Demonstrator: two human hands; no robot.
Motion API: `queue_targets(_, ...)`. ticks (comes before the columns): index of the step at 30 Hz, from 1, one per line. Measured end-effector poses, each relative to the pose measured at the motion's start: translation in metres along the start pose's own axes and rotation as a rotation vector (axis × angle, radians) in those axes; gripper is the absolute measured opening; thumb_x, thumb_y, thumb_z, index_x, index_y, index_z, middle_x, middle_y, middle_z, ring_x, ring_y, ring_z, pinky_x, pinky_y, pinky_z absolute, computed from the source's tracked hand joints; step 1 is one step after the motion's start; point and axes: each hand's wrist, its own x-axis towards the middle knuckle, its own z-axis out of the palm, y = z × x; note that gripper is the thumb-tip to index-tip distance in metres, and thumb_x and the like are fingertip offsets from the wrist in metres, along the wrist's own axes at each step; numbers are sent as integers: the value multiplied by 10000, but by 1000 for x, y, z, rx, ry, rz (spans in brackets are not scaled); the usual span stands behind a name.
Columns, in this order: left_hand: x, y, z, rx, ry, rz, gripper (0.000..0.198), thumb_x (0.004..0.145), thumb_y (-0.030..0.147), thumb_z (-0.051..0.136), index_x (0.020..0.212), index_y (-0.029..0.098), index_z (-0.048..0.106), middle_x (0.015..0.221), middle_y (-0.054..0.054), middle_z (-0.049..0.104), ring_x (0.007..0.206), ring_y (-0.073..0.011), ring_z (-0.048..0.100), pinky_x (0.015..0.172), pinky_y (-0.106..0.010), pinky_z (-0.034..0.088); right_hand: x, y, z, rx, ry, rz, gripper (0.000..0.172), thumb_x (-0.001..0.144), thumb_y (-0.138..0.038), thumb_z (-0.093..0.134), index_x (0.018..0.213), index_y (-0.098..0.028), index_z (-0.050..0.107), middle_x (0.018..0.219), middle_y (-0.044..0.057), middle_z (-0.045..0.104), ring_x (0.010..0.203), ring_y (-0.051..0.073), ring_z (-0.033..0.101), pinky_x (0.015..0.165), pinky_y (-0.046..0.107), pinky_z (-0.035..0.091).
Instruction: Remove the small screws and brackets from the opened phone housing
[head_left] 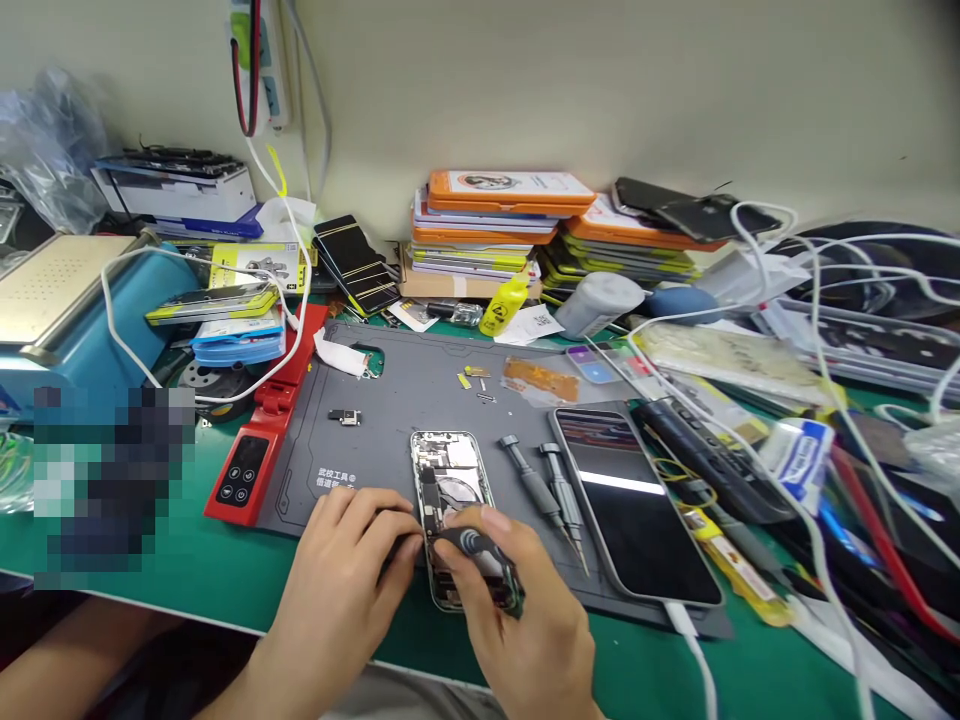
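An opened phone (pixel 454 470) lies on the grey work mat (pixel 390 375), its inner parts bare. My left hand (pixel 352 560) is at its left edge, with curled fingers and thumb tip against the frame. Over the phone's lower half, my right hand (pixel 525 600) pinches a dark grey screwdriver (pixel 480 545) between thumb and fingers; its tip is hidden. Two more screwdrivers (pixel 531 485) lie to the right of the phone. Beside them is a larger phone (pixel 637 510) with a dark screen and a white cable plugged in. A small black-and-silver part (pixel 345 417) sits up and left.
A red control unit (pixel 244 470) borders the mat on the left. Small metal bits (pixel 476 378) lie near the back. Stacked orange boxes (pixel 510 190), a yellow bottle (pixel 504 305) and tangled white cables (pixel 817 400) crowd the bench. Another person's forearm (pixel 90 650) shows at lower left.
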Motion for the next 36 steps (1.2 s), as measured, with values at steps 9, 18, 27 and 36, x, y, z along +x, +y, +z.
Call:
queue_targets(9, 1, -1, -2, -25, -25, -19, 120, 1177, 184, 577, 1178, 249, 677, 1208, -28, 781, 1042, -239, 682, 931, -394, 554, -4, 1, -7, 99, -45, -12, 742, 1072, -45, 505, 1759, -289, 367, 1456, 149, 728, 1360, 250, 753, 1080, 449, 705)
queue_targets(18, 7, 1, -1, 34, -35, 15, 86, 1167, 228, 630, 1174, 242, 714, 1167, -31, 789, 979, -240, 689, 873, -389, 539, -10, 0, 1, 88, 87, 103, 722, 1061, -135, 716, 1708, -291, 436, 1268, 124, 793, 1042, 252, 861, 832, 379, 771)
queue_targets(27, 7, -3, -5, -90, -44, 10, 247, 1216, 318, 550, 1042, 248, 710, 1038, 2, 794, 935, -211, 674, 851, -364, 494, -7, -5, -2, 342, 154, 285, 564, 1126, -130, 603, 1628, -335, 453, 1100, 65, 792, 909, 203, 850, 733, 330, 754)
queue_targets(36, 6, 1, -8, -85, -49, -22, 222, 1206, 149, 451, 1065, 254, 586, 997, 9, 748, 868, -217, 612, 783, -357, 458, -6, -3, 1, 171, 118, 179, 636, 1110, -91, 602, 1683, -287, 408, 1154, 101, 760, 1036, 210, 842, 836, 335, 756)
